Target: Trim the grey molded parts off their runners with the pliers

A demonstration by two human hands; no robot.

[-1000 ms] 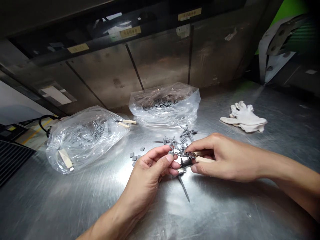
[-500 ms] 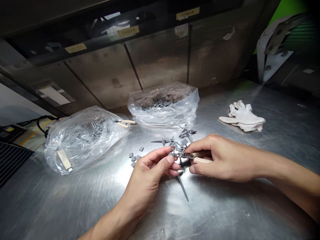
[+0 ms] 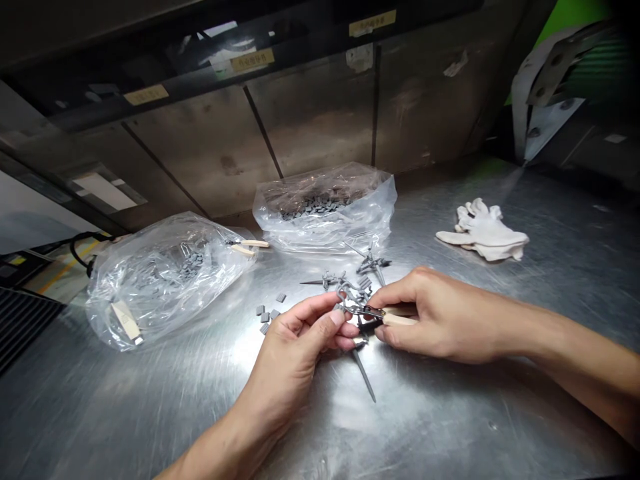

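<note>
My left hand [image 3: 305,333] pinches a grey plastic sprue [image 3: 362,373], whose long pointed end hangs toward the front of the table. In my right hand [image 3: 435,317] are pliers with cream handles [image 3: 399,320], their jaws at the piece by my left fingertips. Whether the jaws are closed on it is too small to tell. More grey branched pieces [image 3: 373,263] lie just behind my hands. Several small grey ribbed blocks [image 3: 265,317] rest left of my left fingers.
Two clear plastic bags holding grey blocks stand behind, one at the left [image 3: 165,287] and one at the centre [image 3: 325,230]. Cream-handled pliers [image 3: 253,244] and a cream-coloured cutter [image 3: 126,321] lie on the left bag. A white glove [image 3: 485,233] rests on the metal table [image 3: 450,427].
The camera view has shifted slightly. My right hand and the pliers are a little closer to my left fingertips, with both hands keeping their hold.
</note>
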